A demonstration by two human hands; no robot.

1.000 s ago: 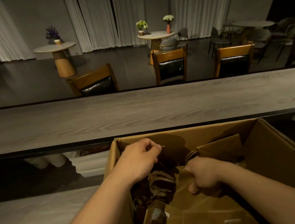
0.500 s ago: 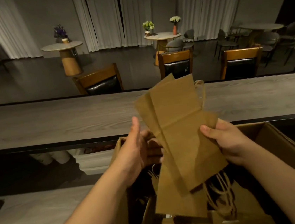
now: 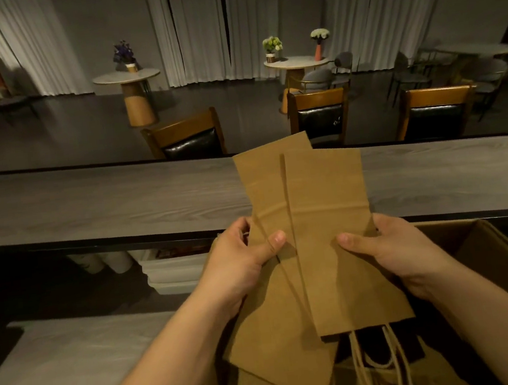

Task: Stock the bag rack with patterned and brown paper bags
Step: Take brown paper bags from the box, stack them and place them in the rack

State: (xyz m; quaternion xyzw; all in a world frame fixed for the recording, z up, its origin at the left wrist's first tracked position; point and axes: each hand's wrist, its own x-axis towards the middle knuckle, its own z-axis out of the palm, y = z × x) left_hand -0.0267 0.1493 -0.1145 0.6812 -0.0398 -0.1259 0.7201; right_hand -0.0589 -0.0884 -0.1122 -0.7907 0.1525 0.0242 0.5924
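Observation:
I hold a small stack of flat brown paper bags upright above an open cardboard box. My left hand grips the stack's left edge, thumb on the front. My right hand grips the right edge, thumb across the front bag. The bags are fanned a little, bottoms up, and their twisted paper handles hang down into the box. More brown bags lie in the box beneath. No bag rack or patterned bag shows.
A long grey wooden counter runs across in front of me, with white tubs on the shelf under it. A lower grey surface lies at my left. Beyond are wooden chairs and round tables with flowers.
Both hands came up out of the box with the brown bags. Since half a second ago the bags have been straightened and fanned, and my left thumb now pinches the front.

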